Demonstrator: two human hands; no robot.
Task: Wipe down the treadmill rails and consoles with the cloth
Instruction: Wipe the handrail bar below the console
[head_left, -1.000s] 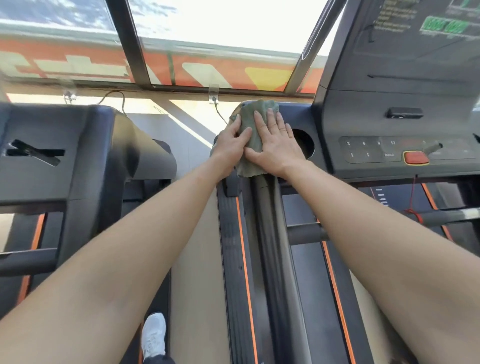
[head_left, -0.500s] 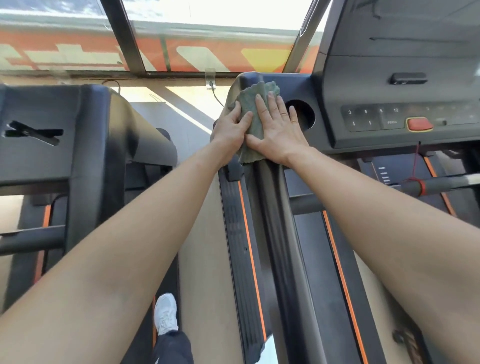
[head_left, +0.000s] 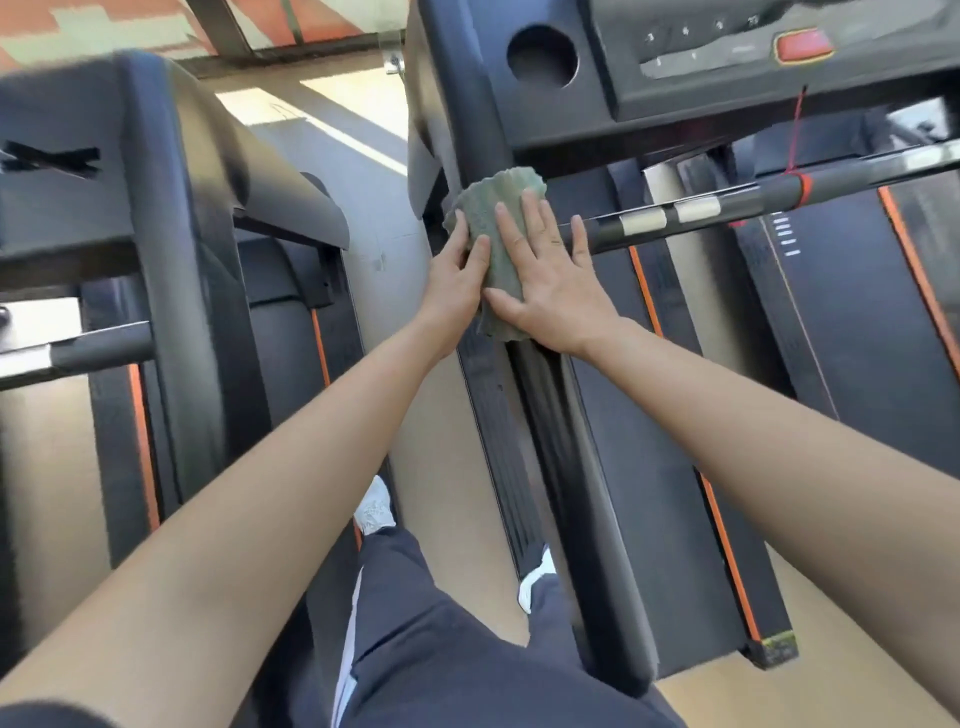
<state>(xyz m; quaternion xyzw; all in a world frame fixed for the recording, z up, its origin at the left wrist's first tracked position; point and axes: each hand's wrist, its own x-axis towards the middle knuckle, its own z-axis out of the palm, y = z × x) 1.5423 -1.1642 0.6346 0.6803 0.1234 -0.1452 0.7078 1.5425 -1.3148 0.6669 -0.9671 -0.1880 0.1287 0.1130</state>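
A green cloth (head_left: 497, 228) is draped over the left side rail (head_left: 561, 467) of the right-hand treadmill, just below its console (head_left: 675, 78). My right hand (head_left: 545, 280) lies flat on the cloth with straight fingers, pressing it onto the rail. My left hand (head_left: 457, 280) rests against the cloth's left edge on the outer side of the rail, its fingers fairly straight. The console has a round cup hole (head_left: 543, 56) and a red stop button (head_left: 802, 45).
A second treadmill with its own console (head_left: 78, 171) stands at the left. A crossbar (head_left: 779, 192) with a red safety cord (head_left: 797, 135) runs right from the rail. My legs in dark trousers and a white shoe (head_left: 374, 506) are on the floor between the machines.
Both hands and the cloth have slid down from the console's left corner beside the cup hole onto the side rail. The view has tilted downward.
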